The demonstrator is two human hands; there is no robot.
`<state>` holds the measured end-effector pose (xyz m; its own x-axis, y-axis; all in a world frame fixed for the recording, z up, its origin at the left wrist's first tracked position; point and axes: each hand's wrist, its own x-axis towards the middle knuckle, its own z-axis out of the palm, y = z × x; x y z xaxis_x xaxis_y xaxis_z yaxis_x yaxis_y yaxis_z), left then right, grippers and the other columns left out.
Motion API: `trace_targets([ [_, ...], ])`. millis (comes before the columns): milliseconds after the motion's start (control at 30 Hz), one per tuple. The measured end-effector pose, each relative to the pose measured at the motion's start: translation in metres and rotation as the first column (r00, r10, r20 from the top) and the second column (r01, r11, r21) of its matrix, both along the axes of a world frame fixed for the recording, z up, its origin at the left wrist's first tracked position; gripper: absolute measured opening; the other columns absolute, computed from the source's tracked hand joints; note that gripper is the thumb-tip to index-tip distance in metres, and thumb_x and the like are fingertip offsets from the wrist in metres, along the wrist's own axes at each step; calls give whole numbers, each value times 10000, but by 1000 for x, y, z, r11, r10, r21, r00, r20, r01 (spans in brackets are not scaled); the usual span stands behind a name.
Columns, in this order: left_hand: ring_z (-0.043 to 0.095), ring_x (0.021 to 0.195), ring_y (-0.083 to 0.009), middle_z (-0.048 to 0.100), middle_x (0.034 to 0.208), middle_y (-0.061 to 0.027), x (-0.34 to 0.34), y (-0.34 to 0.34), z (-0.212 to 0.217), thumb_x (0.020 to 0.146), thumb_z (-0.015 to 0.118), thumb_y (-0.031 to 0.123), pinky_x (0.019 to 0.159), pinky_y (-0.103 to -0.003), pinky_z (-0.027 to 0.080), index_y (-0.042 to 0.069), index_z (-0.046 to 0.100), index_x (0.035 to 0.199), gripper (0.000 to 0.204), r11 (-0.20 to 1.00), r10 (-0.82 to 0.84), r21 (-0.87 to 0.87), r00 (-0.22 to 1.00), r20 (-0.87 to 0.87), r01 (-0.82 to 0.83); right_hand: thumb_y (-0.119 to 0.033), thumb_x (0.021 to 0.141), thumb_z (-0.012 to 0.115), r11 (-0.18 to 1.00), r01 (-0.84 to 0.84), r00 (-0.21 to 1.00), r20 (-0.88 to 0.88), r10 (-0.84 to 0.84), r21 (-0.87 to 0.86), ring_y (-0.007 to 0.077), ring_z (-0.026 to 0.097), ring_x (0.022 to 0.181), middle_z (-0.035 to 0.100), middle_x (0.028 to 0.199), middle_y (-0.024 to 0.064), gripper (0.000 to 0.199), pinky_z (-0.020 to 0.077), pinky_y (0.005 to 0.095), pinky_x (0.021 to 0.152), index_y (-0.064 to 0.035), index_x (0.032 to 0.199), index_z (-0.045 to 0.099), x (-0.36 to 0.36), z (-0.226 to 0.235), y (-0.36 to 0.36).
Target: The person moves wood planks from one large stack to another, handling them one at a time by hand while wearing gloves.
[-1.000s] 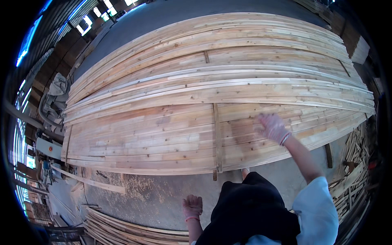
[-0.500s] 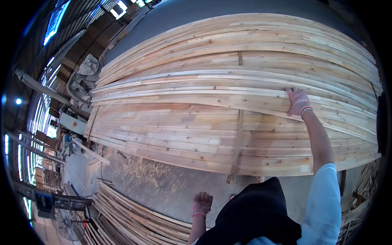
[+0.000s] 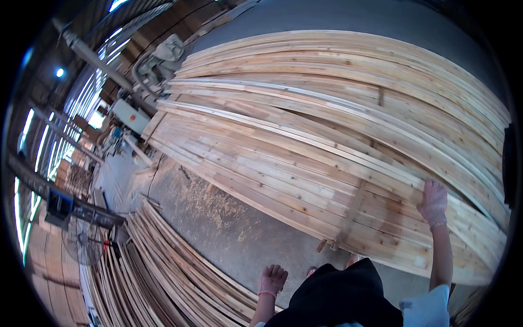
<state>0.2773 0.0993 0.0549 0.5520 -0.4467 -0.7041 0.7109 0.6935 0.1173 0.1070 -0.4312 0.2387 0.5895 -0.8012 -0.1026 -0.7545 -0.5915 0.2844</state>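
At the near left I pick out a fan (image 3: 81, 241), its round wire cage beside long strips (image 3: 150, 261) of rough brown wood, laid lengthwise, probably so they stay together. Farther off stands a control box (image 3: 128, 115), pale and square-edged. To its right, loose tan shavings (image 3: 212, 203) litter the smooth grey floor (image 3: 248, 248).

Next comes the stack (image 3: 256, 177): flat, knotty, blond boards side by side, bowed by my lens. I have the left hand (image 3: 272, 280) low over the floor, well apart from the stack, seemingly to be out of the way. Its thin glove has a pink cuff; the fingers are bent with nothing showing in them, though how tightly they curl I cannot tell.

Rightward, a darker crosspiece (image 3: 353, 212) lies across the stack, its end past the near edge; I take it for a spacer. The board (image 3: 376, 175) rests slantwise on top, long and slim, from far left to near right. I have the right hand (image 3: 433, 203) at its right part, fingers close together along its far edge, likely because an edge offers purchase; whether they grip, I cannot tell.
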Motion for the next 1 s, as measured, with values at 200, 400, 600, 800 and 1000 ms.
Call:
trace_targets([
  [200, 413, 609, -221, 464, 688, -38, -30, 26, -19, 916, 474, 388, 647, -378, 425, 118, 465, 707, 341, 978, 145, 170, 977, -155, -118, -522, 579, 798, 930, -134, 991, 71, 117, 343, 310, 539, 1109, 540, 1213, 154, 905, 424, 390, 939, -58, 1263, 428, -5, 16, -35],
  [400, 458, 640, -232, 501, 749, -42, -18, -30, -26, 930, 489, 361, 682, -395, 461, 116, 492, 770, 292, 996, -26, 75, 989, -147, 37, -553, 780, 628, 930, -1, 911, 384, -151, 367, 371, 629, 855, 667, 906, 205, 562, 481, 418, 778, -24, 965, 664, 4, -16, -83],
  [600, 411, 640, -198, 373, 695, -14, 26, -56, -20, 933, 491, 347, 731, -338, 441, 137, 419, 725, 304, 967, -217, -112, 970, 107, 229, -543, 812, 609, 997, -77, 791, 608, 61, 0, 359, 611, 761, 624, 756, 190, 506, 469, 431, 684, -38, 796, 648, -4, -31, -29],
  [800, 376, 628, -124, 369, 704, 32, 47, -98, 64, 883, 524, 250, 613, -277, 351, 168, 412, 705, 225, 906, -389, -83, 895, 217, 414, -600, 811, 579, 996, -59, 823, 562, 85, -64, 351, 584, 642, 602, 672, 159, 536, 446, 445, 590, -74, 723, 633, -13, 13, 42],
  [1000, 562, 1053, -269, 598, 1145, -103, 39, -153, 71, 936, 447, 495, 1031, -423, 374, 59, 480, 1265, 548, 769, -486, -235, 782, 390, 595, -572, 848, 565, 953, -49, 888, 450, -96, 299, 345, 567, 540, 526, 516, 150, 561, 440, 434, 549, -57, 628, 603, -33, 34, 147],
])
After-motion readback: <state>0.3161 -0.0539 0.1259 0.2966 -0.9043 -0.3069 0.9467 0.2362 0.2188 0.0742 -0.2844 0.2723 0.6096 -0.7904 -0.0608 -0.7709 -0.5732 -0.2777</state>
